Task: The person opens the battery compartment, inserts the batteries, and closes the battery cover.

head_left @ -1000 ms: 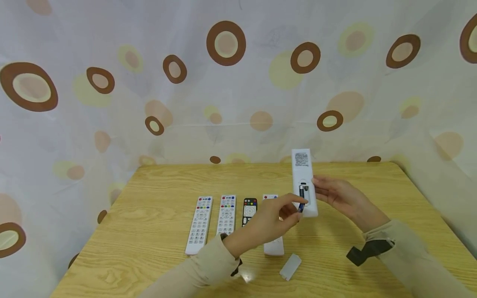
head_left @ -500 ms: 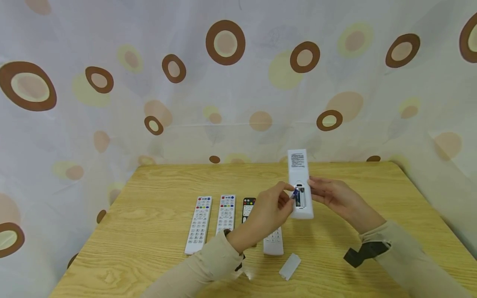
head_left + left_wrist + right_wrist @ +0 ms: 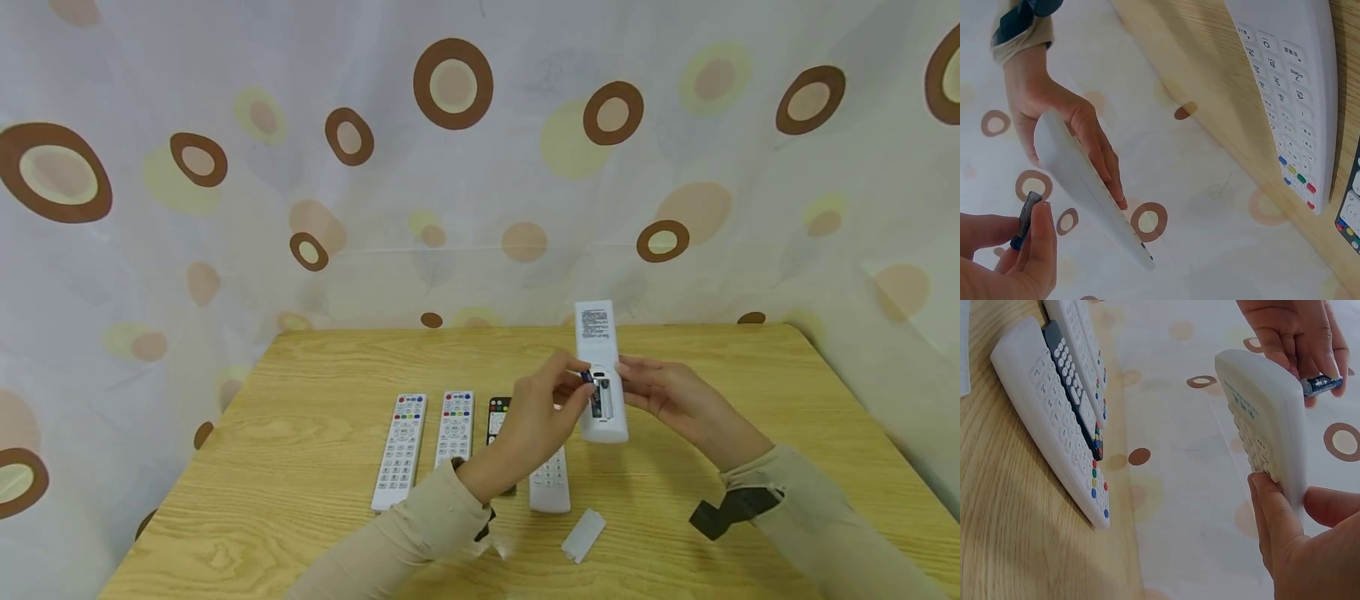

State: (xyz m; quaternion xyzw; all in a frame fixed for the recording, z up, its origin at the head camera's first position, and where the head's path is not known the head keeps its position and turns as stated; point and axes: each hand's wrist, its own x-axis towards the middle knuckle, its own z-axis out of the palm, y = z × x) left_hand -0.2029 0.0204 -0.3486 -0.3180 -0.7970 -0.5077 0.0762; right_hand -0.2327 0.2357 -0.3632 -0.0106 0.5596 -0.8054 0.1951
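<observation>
A white remote control (image 3: 596, 342) is held upright above the table, its back turned to the head camera. My right hand (image 3: 678, 404) grips it by its right side, thumb on the back edge and fingers on the button side in the right wrist view. Its battery compartment (image 3: 606, 400) is uncovered; the left slot looks dark, the right one pale. My left hand (image 3: 543, 408) pinches a small dark blue battery (image 3: 1025, 222) between thumb and fingers, beside the compartment's upper left. In the left wrist view, the battery shows apart from the remote.
A white battery cover (image 3: 583, 536) lies on the wooden table (image 3: 300, 467) near the front. Left of it are white remotes (image 3: 400, 454) and a black remote (image 3: 497, 417) in a row, partly hidden by my left arm. A patterned cloth (image 3: 480, 192) hangs behind.
The battery has come up and left out of the compartment in my left hand, which now holds it at the remote's left edge. The remote has shifted slightly left.
</observation>
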